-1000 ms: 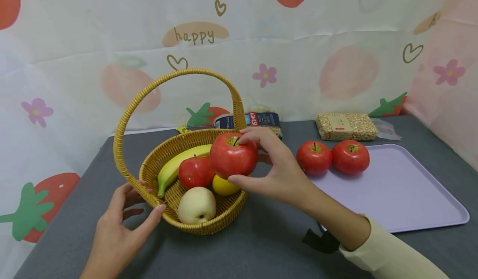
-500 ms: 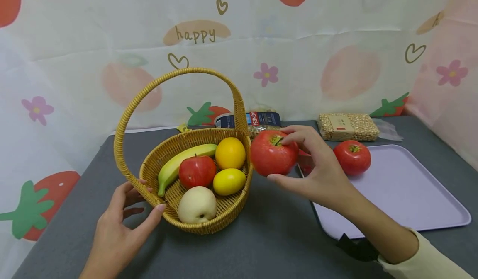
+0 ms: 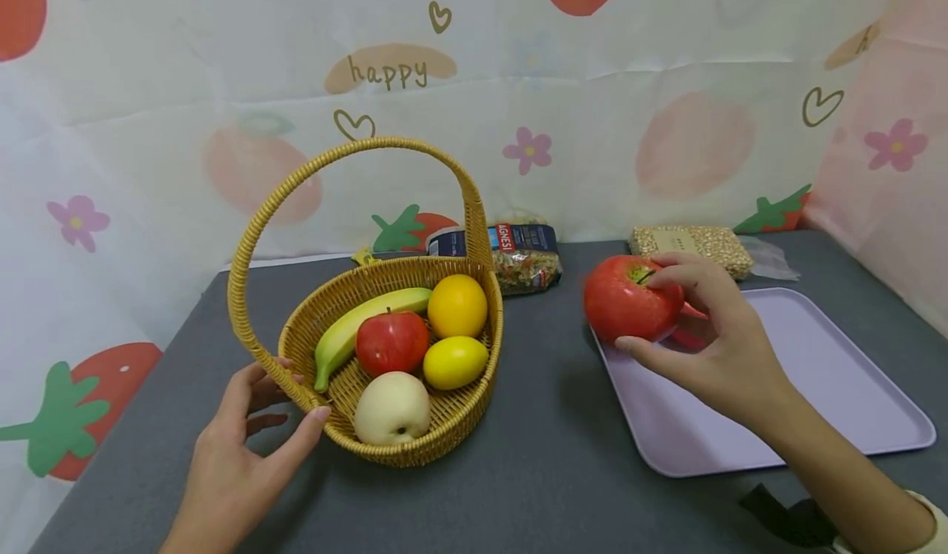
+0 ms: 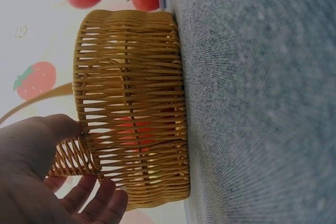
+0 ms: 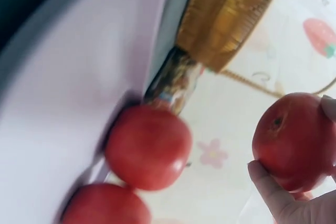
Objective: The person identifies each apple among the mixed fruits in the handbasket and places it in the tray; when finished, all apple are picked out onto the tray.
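My right hand (image 3: 729,352) holds a red apple (image 3: 629,299) by thumb and fingers above the left edge of the lilac tray (image 3: 837,389). Two more red apples, a nearer one (image 5: 149,145) and a lower one (image 5: 107,205), rest on the tray in the right wrist view; the head view mostly hides them. With thumb and fingers, my left hand (image 3: 237,455) grips the wicker basket (image 3: 462,422) at its rim by the handle's foot. Inside lie a banana (image 3: 336,344), a red apple (image 3: 391,344), an orange (image 3: 457,307), a lemon (image 3: 455,363) and a pale pear (image 3: 392,410).
Behind the basket lies a dark-blue pasta bag (image 3: 529,262). A clear bag of pale grains or beans (image 3: 714,245) stands behind the tray. A printed cloth (image 3: 578,167) hangs along the back of the grey table (image 3: 541,472).
My right hand has carried the apple rightward from over the basket to the tray's edge, uncovering the orange and lemon. The left hand and basket have stayed put.
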Available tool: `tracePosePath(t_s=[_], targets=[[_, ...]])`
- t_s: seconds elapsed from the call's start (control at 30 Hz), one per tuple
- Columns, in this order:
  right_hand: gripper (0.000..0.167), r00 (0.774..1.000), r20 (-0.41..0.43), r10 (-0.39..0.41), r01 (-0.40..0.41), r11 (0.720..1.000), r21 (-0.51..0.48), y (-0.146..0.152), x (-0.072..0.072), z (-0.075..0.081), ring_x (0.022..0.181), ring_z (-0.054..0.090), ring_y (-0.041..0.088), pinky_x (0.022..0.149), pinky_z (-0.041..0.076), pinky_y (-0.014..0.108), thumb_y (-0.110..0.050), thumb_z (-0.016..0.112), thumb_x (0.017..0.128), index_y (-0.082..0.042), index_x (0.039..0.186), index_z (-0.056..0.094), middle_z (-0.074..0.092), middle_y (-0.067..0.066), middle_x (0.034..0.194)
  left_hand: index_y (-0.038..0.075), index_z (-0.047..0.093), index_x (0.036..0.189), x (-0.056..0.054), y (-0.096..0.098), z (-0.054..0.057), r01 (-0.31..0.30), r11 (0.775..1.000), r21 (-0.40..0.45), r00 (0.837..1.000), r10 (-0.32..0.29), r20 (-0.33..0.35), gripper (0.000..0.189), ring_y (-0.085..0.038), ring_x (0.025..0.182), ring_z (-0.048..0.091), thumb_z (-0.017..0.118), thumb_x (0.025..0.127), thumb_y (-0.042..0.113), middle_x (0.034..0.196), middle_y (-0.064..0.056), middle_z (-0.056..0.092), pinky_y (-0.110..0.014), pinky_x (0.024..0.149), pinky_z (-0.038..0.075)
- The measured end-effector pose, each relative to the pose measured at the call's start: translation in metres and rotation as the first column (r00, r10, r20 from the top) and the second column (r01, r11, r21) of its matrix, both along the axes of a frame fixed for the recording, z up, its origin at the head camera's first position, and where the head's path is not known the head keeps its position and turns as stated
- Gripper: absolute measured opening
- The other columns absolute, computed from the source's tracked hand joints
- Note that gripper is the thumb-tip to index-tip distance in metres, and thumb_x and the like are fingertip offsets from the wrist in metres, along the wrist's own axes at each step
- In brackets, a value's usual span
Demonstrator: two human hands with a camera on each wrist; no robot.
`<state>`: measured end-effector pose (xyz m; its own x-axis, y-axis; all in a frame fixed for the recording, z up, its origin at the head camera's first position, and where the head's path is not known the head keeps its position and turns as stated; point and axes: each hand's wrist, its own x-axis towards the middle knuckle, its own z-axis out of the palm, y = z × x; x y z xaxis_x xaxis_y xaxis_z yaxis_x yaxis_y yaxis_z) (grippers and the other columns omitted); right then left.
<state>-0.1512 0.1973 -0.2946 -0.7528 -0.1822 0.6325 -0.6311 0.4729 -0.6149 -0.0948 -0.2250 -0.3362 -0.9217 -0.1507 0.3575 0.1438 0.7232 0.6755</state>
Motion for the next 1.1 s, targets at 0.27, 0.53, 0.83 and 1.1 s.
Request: tracePosePath(t_s=[0.27, 0.53, 0.83, 1.1], targets=[[0.064, 0.997, 0.021, -0.075, 0.075, 0.997, 0.002, 0.029, 0.007, -0.004, 0.116, 0.051, 0.016, 0.083, 0.05, 0.012, 0.013, 0.088, 0.065, -0.005, 0.123, 0.066, 0.05, 0.007, 0.132, 0.008, 0.044, 0.14, -0.001, 0.0, 0.0, -0.012, 1.0, -0.015, 1.0, 0.012, 0.021, 0.068, -0.026, 0.106, 0.062, 0.08, 0.088, 0.033, 0.12, -0.011, 0.06, -0.01, 0.078, 0.048], [0.067, 0.98, 0.002, -0.198, 0.198, 0.98, -0.034, 0.054, 0.008, -0.001, 0.119, 0.05, 0.014, 0.083, 0.047, 0.007, 0.018, 0.085, 0.064, 0.001, 0.125, 0.064, 0.049, 0.008, 0.135, 0.007, 0.043, 0.139, -0.001, 0.001, 0.001, -0.021, 1.0, -0.021, 0.999, 0.021, 0.031, 0.068, -0.027, 0.105, 0.062, 0.08, 0.088, 0.033, 0.12, -0.011, 0.06, -0.023, 0.08, 0.056], [0.063, 0.943, -0.011, -0.332, 0.332, 0.943, -0.017, 0.086, 0.002, 0.005, 0.109, 0.053, 0.005, 0.08, 0.043, 0.004, 0.01, 0.088, 0.067, 0.0, 0.125, 0.064, 0.051, -0.005, 0.13, 0.006, 0.043, 0.139, -0.002, 0.002, 0.0, -0.012, 1.0, -0.011, 1.0, 0.012, 0.023, 0.068, -0.028, 0.105, 0.062, 0.08, 0.088, 0.032, 0.12, -0.012, 0.06, -0.009, 0.078, 0.047], [0.056, 0.898, 0.15, -0.413, 0.412, 0.91, 0.037, 0.113, -0.006, 0.006, 0.088, 0.056, -0.002, 0.07, 0.045, 0.003, -0.004, 0.089, 0.074, -0.005, 0.123, 0.063, 0.045, -0.007, 0.116, 0.008, 0.044, 0.139, 0.0, 0.001, -0.001, 0.002, 1.0, 0.013, 1.0, -0.002, 0.002, 0.065, -0.025, 0.104, 0.062, 0.079, 0.089, 0.028, 0.119, -0.011, 0.06, -0.005, 0.077, 0.045]])
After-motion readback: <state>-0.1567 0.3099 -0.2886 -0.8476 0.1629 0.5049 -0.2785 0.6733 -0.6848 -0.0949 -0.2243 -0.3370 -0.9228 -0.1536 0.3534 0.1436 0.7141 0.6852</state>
